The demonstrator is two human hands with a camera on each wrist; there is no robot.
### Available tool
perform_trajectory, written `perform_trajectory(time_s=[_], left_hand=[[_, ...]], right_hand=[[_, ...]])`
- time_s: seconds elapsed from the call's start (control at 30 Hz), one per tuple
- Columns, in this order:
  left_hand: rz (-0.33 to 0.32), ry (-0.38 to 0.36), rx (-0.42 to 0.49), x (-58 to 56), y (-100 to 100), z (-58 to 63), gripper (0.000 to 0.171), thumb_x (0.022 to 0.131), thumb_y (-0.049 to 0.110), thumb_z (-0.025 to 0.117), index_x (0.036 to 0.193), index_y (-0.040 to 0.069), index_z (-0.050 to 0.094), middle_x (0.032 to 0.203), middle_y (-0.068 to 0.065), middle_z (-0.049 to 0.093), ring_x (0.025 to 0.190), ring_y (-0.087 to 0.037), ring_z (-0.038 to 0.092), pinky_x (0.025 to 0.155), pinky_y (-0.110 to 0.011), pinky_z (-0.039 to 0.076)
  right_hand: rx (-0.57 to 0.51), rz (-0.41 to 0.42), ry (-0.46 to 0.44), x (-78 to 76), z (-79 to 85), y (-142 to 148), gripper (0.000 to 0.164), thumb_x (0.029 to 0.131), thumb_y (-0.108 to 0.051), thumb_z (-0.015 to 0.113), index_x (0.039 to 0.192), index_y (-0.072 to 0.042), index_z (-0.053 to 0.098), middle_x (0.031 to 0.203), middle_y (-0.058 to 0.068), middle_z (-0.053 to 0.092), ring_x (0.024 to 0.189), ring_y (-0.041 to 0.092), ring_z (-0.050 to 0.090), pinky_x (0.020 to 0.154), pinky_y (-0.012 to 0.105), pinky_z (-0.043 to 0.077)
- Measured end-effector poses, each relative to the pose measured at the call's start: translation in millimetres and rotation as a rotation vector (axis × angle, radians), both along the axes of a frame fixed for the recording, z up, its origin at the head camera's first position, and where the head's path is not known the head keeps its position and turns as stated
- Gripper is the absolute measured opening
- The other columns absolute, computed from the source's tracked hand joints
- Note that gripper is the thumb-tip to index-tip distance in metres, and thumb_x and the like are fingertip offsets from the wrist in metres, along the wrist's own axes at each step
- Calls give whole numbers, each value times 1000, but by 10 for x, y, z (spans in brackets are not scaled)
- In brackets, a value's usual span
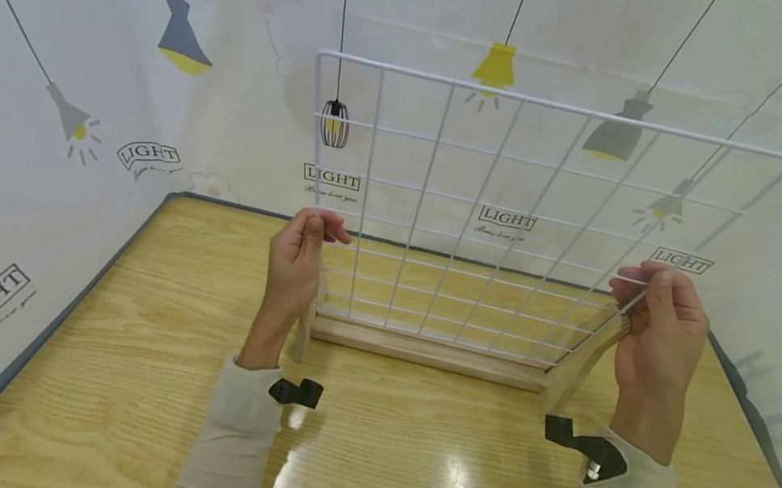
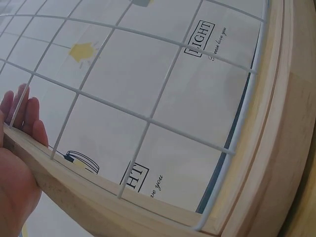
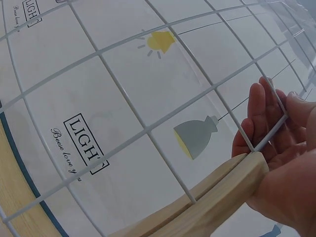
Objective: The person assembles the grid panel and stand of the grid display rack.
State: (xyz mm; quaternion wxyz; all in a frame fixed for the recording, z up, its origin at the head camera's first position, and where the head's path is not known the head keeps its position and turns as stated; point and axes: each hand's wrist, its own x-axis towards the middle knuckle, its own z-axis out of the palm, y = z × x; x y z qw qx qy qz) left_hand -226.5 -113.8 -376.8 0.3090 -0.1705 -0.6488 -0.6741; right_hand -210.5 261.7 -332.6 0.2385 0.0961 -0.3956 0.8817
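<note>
A white wire grid panel (image 1: 468, 213) stands tilted, its lower part in a wooden frame (image 1: 429, 354) on the table. My left hand (image 1: 295, 265) pinches the panel's left edge wire between thumb and fingers, just above the left wooden side piece (image 2: 64, 197). Opposite it, my right hand (image 1: 665, 335) pinches the right edge wire with the thumb in front. In the right wrist view, fingers (image 3: 259, 106) lie behind the grid, beside the grooved end of the right side piece (image 3: 237, 187). The grid's lower side wires run along the grooves of both side pieces.
The wood-grain table (image 1: 372, 453) extends around the frame. White wall cloth (image 1: 248, 96) printed with lamps and lettering surrounds the table at the back and sides. Black camera mounts (image 1: 295, 392) sit on both wrists, over pale sleeves.
</note>
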Motion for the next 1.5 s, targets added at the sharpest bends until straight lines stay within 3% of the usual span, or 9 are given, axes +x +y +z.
perform_trajectory(time_s=[0.43, 0.83, 1.5], left_hand=[[3, 26, 11, -19, -2, -5, 47, 103, 27, 41, 98, -15, 60, 81, 8, 66, 79, -7, 65, 76, -26, 49], [-2, 27, 0, -19, -7, 5, 50, 102, 32, 41, 99, -15, 59, 82, 9, 66, 80, -7, 65, 76, -29, 49], [-8, 19, -1, -14, -4, -14, 51, 102, 34, 41, 100, -14, 59, 82, 13, 65, 80, -7, 65, 76, -33, 49]], right_hand=[[-8, -2, 9, -23, 0, -1, 23, 89, -6, 70, 95, 16, 63, 80, 22, 70, 66, 29, 70, 70, 31, 59], [23, -13, 15, -17, 0, 2, 25, 90, -6, 69, 98, 17, 62, 82, 21, 70, 72, 28, 69, 72, 31, 58], [-28, 8, 7, -10, -10, 2, 25, 91, -6, 68, 97, 17, 62, 82, 23, 70, 74, 30, 70, 72, 33, 59]])
